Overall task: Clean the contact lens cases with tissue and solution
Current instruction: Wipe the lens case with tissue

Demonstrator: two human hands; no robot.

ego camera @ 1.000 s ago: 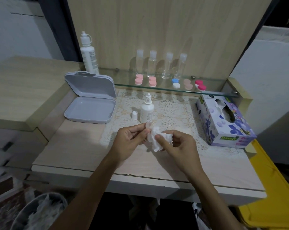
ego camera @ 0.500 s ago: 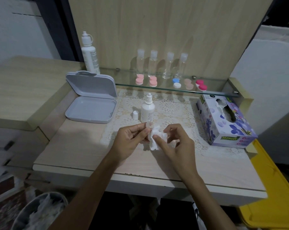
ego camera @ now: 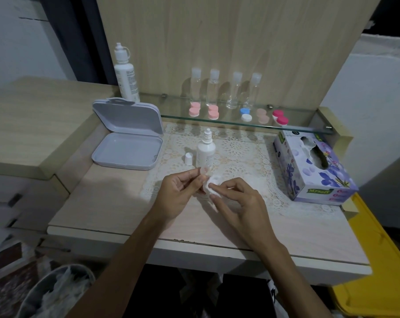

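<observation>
1 tissue box (ego camera: 313,166) right of the lace mat (ego camera: 240,152), 1 open grey box (ego camera: 127,138) left of it; behind the mat, 1 tall bottle (ego camera: 125,74), 4 clear bottles (ego camera: 224,90), 5 paired lens cases (ego camera: 239,114); on it, 1 dropper bottle (ego camera: 205,150) upright, 1 cap (ego camera: 188,159). Above the mat's front edge, left hand (ego camera: 180,196) pinches 1 clear case piece (ego camera: 204,172); axis can't tell. Right hand (ego camera: 238,203) pinches 1 tissue wad (ego camera: 214,185) against it.
</observation>
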